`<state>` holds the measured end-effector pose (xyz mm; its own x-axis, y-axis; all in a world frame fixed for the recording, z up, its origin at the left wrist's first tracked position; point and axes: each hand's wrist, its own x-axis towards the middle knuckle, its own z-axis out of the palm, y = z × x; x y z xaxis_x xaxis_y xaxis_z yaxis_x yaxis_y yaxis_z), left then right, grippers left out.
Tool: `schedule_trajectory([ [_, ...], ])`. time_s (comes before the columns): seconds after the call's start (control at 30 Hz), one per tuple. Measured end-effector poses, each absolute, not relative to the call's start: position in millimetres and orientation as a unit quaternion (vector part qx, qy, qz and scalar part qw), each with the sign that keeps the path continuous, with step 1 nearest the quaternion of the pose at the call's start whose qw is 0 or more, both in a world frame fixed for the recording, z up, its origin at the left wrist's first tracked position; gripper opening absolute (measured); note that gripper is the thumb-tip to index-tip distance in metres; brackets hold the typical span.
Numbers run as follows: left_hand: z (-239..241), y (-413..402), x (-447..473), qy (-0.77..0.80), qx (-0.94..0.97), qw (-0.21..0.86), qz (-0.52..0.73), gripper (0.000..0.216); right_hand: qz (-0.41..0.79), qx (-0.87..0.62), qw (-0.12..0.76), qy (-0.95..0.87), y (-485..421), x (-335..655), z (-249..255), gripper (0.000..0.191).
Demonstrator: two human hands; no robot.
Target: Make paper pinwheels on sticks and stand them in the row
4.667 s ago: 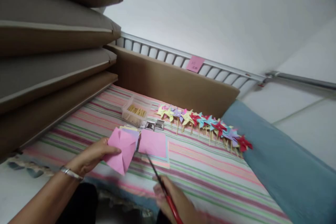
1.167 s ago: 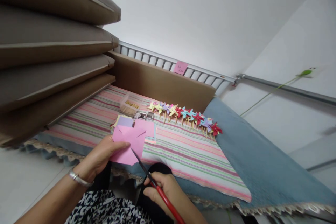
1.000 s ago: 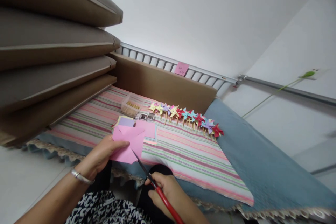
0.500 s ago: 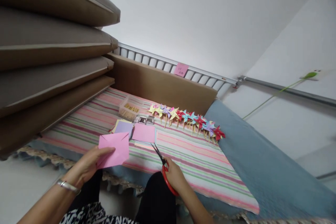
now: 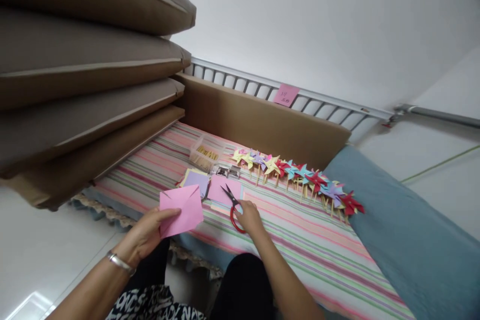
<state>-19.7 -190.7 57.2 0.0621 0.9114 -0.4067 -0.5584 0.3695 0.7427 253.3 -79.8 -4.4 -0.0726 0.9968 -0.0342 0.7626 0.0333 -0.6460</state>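
My left hand point(image 5: 144, 235) pinches a pink paper square point(image 5: 180, 210) with cuts running in from its corners, held just above the near edge of the striped cloth point(image 5: 300, 240). My right hand point(image 5: 249, 216) rests on that cloth, fingers closed round the red handles of small scissors point(image 5: 232, 207). The scissor blades stand apart and lie over a pink sheet on a stack of coloured paper point(image 5: 219, 191). A purple sheet point(image 5: 197, 180) lies beside that stack.
A row of finished paper pinwheels point(image 5: 300, 177) on sticks lies along a brown board point(image 5: 262, 125). A clear box of sticks point(image 5: 204, 153) and small metal boxes point(image 5: 228, 171) sit behind the paper. Brown cushions point(image 5: 82, 75) are stacked at left; a blue mat point(image 5: 405, 255) at right.
My right hand took the scissors away from the pink square and lowered them onto the cloth by the paper stack. My left hand kept hold of the square. The view shifted.
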Motion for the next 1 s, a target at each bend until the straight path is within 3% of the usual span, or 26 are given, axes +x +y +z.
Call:
schedule_trajectory([
  [0.1,57,-190,-9,0.42,0.209,0.702,0.536,0.029,0.354,-0.597,0.276,-0.665,-112,230,9,0.037],
  [0.2,58,-190,5,0.403,0.226,0.707,0.535,0.027,0.462,-0.536,0.325,-0.628,-154,200,20,0.054],
  [0.27,59,-192,14,0.397,0.236,0.707,0.536,0.027,0.64,-0.43,0.42,-0.479,-177,184,25,0.054],
  [0.33,61,-196,20,0.396,0.241,0.703,0.539,0.026,0.717,-0.36,0.472,-0.364,-193,175,30,0.05],
  [0.6,68,-217,22,0.365,0.259,0.717,0.535,0.029,0.704,-0.356,0.525,-0.32,-206,174,42,0.032],
  [1.0,65,-217,25,0.362,0.277,0.713,0.534,0.026,0.691,-0.366,0.527,-0.333,-213,185,56,0.028],
])
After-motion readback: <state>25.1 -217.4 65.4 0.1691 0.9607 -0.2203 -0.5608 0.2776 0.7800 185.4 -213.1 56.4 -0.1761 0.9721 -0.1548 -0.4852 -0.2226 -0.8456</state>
